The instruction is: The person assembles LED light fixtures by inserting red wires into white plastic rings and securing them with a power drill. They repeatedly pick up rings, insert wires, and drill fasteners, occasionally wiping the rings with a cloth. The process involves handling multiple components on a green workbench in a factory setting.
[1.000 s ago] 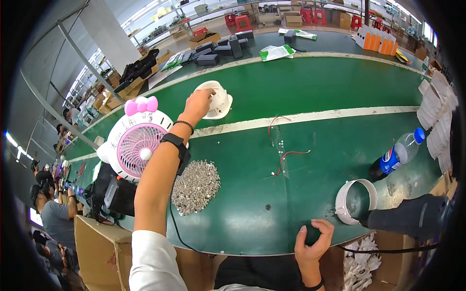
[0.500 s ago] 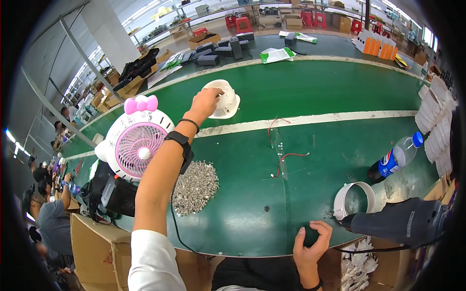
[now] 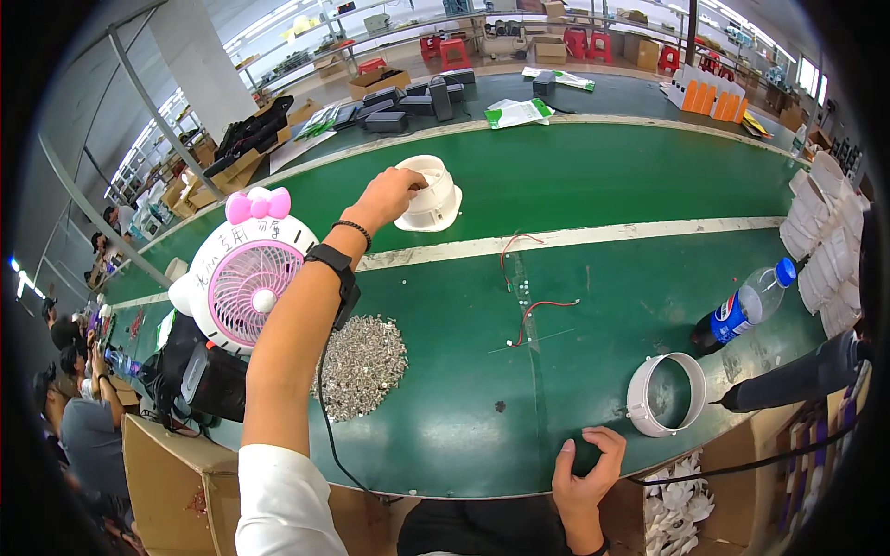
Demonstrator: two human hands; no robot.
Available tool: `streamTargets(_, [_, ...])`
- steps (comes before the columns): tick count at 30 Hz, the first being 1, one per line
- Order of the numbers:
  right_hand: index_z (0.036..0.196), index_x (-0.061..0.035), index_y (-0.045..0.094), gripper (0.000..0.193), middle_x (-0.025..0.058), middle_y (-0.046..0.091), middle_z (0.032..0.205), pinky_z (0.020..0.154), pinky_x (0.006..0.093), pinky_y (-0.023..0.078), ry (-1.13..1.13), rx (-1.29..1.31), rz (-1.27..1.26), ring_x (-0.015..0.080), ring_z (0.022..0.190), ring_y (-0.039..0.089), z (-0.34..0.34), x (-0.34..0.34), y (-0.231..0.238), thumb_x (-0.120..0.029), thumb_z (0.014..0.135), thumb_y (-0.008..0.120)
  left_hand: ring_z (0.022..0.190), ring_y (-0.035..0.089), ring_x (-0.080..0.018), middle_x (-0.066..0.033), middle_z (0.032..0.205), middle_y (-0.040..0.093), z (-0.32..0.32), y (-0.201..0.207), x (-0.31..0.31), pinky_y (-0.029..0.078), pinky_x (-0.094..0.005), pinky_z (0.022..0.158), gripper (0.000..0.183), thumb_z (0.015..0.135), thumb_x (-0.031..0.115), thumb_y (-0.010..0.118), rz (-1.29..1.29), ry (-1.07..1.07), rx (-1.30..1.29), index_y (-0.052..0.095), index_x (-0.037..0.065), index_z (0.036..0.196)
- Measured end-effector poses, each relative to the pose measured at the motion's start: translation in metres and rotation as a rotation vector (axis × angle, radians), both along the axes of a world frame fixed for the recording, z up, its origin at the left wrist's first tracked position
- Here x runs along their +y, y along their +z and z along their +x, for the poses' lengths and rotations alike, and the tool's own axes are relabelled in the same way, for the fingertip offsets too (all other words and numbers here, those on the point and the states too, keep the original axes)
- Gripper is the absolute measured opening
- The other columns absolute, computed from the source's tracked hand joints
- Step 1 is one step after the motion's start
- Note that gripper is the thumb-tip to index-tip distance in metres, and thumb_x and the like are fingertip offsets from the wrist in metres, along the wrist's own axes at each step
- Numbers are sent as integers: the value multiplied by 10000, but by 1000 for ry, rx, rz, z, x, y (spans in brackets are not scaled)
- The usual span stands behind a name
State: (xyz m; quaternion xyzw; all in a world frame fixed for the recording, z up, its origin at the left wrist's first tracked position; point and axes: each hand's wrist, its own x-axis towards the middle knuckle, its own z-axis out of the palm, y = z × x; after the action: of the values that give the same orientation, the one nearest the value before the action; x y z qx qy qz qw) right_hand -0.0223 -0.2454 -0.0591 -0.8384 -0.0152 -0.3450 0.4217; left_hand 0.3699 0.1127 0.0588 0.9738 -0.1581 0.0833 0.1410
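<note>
My left hand (image 3: 391,195) reaches across the bench to a white plastic housing (image 3: 432,211), a round cup shape on a wider flange. Its fingers are closed at the housing's near-left rim, with the fingertips hidden inside the cup. The housing stands upright on the green surface. By the bench's front edge, my right hand (image 3: 584,477) is held with thumb and fingers curled but apart, and nothing is between them. A white plastic ring (image 3: 638,408) lies just beyond it. To the ring's right, a dark electric screwdriver (image 3: 797,378) hangs with its tip toward the ring.
A pile of small metal screws (image 3: 363,371) lies beside a pink-and-white fan (image 3: 264,278). Red wires (image 3: 547,304) rest mid-bench. At right stand a cola bottle (image 3: 742,310) and stacked white parts (image 3: 825,236). Open cardboard boxes (image 3: 171,473) sit below the edge.
The white housing has turned more upright and shifted slightly right with my left hand. The electric screwdriver has swung away to the right. My right hand keeps nearly the same pose.
</note>
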Motion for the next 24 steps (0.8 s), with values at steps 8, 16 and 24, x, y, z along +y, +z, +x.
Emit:
streamTargets(8, [1058,-2,579,313,190,654,1025,833,441,521,-2,-11,-1,364,923,633,-4,1,-3,37,783,723,1036,727,-404,-200,1085,779,3,-2,-12,572,-467,937,257,901,6,690,22,5,-8,783,50,1137])
streamTargets(16, [1078,5,589,306,195,641,1039,855,451,514,5,-8,27,375,948,628,-1,-3,-2,33,804,721,1333,543,-397,-192,1438,603,-27,-11,-29,479,-521,1088,535,887,21,694,324,-65,-347,652,130,1409])
streamTargets(24, [1119,-2,610,279,186,621,1156,1048,472,449,74,171,-97,371,1113,597,-1,1,-3,-68,872,720,1096,655,-405,-200,1165,703,-218,-39,-80,546,-481,952,361,837,82,756,-354,-221,-98,725,64,1196])
